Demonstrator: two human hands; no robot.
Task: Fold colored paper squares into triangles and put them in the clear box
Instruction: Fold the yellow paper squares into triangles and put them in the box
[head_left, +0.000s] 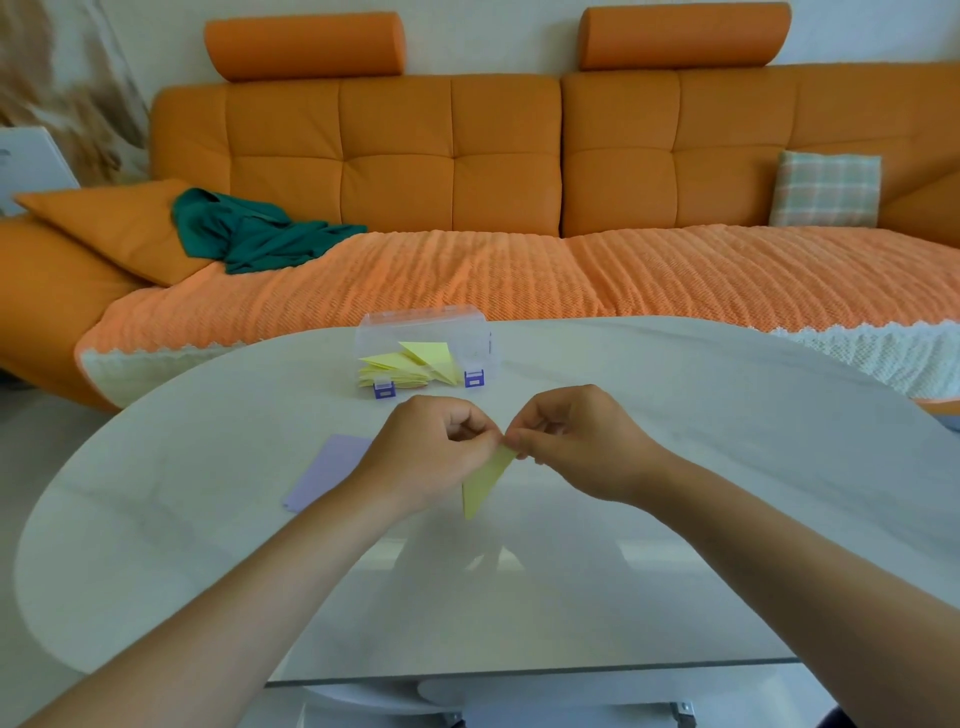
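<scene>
Two hands meet above the table (675, 415): the left hand (434, 457) and the right hand (576, 441) each pinch the top corner of a folded yellow triangle (483, 486), which hangs point-down between them. A lilac paper sheet (332, 470) lies flat just left of the left hand. Farther back, the clear box (470, 338) holds stacked yellow triangles (405, 364).

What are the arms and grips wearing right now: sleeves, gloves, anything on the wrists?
Nothing visible. The left forearm and right forearm are bare to the frame's edge, with no sleeves. The left grip and right grip are ungloved, and no ring, watch or band shows on fingers or wrists.
</scene>
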